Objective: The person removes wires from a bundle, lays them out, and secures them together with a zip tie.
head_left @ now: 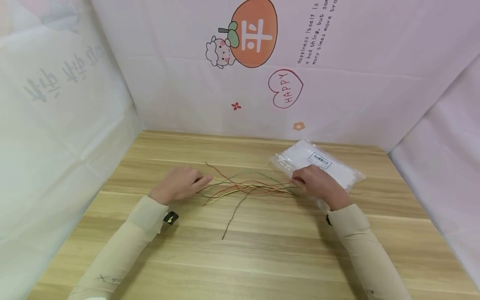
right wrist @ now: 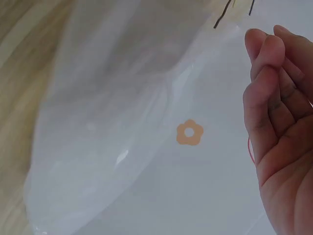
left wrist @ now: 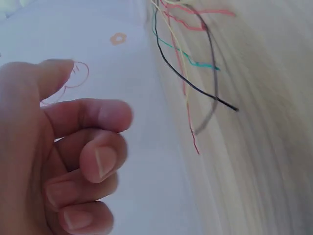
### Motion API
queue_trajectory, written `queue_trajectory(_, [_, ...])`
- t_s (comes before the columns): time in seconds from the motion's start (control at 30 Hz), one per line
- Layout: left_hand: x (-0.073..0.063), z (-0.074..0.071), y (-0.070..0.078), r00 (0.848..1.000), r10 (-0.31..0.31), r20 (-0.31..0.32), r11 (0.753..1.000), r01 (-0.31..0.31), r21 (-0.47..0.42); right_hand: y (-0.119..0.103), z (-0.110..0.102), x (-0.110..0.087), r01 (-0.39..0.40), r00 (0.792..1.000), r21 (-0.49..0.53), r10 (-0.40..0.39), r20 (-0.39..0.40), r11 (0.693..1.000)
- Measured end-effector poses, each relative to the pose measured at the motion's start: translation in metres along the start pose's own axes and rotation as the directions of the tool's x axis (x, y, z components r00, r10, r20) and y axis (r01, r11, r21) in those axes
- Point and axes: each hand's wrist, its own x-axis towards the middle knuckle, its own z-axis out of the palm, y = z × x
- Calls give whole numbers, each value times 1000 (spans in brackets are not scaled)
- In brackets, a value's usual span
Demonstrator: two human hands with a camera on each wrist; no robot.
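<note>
A loose bundle of thin wires (head_left: 256,187), red, yellow, black and green, lies spread sideways on the table between the two hands. One dark wire (head_left: 233,216) trails from it toward the near edge. At the bundle's left ends is my left hand (head_left: 181,183); its fingers hang loosely curled with nothing between them, beside a black wire (left wrist: 184,80) in the left wrist view. Over the right ends hovers my right hand (head_left: 318,183), fingers lightly bent and close together. No wire shows in its fingers (right wrist: 264,93); the wire tips (right wrist: 222,14) appear beyond them.
A clear plastic bag (head_left: 300,156) with white contents and a barcode label lies behind and partly under the right hand. The wooden table (head_left: 247,266) is enclosed by white printed cloth (head_left: 180,91) at the back and both sides.
</note>
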Motion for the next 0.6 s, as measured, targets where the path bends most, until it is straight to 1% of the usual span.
queue_trajectory(0.07, [4, 0, 4, 1000, 15, -25, 1000, -16, -6, 0, -4, 0, -17, 1000, 7, 17, 7, 1000])
queue_trajectory(0.17, [12, 5, 14, 999, 35, -16, 999, -35, -10, 1, -8, -1, -47, 999, 14, 47, 17, 999])
queue_trajectory(0.23, [19, 11, 24, 999, 46, 21, 999, -46, -3, 1, -11, -2, -54, 998, 19, 54, 22, 998])
queue_trajectory(0.27, [23, 14, 29, 998, 45, 52, 999, -45, -2, 1, -12, -2, -53, 998, 21, 53, 26, 998])
queue_trajectory(0.4, [37, 26, 46, 987, 22, 157, 1000, -23, 0, 0, -14, -1, -46, 999, 23, 46, 29, 999])
queue_trajectory(0.5, [44, 33, 52, 976, 7, 216, 1000, -5, -13, -1, -16, -1, -53, 998, 21, 52, 33, 998])
queue_trajectory(0.6, [49, 37, 56, 967, 12, 255, 1000, -13, 4, 0, -19, -2, -59, 998, 15, 59, 31, 998])
